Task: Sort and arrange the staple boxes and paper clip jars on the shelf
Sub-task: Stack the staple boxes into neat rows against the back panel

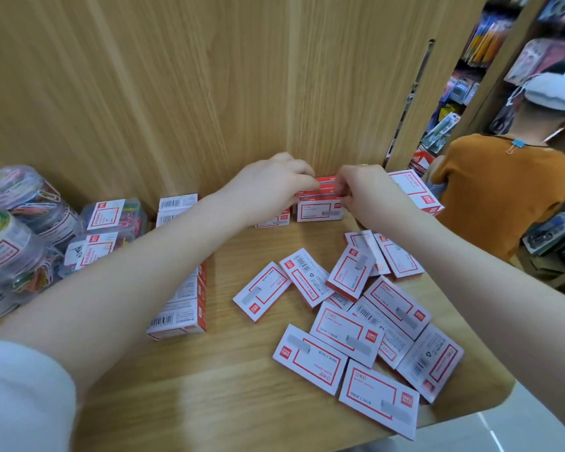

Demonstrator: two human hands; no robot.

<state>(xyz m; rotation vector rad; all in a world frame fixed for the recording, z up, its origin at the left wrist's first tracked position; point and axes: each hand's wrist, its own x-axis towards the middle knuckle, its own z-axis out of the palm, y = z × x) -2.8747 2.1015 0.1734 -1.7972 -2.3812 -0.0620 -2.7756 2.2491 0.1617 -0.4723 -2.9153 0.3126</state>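
Head view: both hands, left hand (276, 181) and right hand (361, 187), apparently pinch a staple box (323, 185) onto the back-edge stack (320, 212); loose boxes (356, 321) near the shelf (209, 386) front-right corner remain unsorted.

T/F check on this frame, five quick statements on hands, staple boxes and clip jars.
1. Both hands, left hand and right hand, are on the stacked staple boxes at the back wall. True.
2. The paper clip jars stand on the shelf's right side. False: they are on the left.
3. Loose staple boxes lie scattered on the right of the shelf. True.
4. The shelf is metal. False: wood grain.
5. A row of boxes lies under the left forearm. True.
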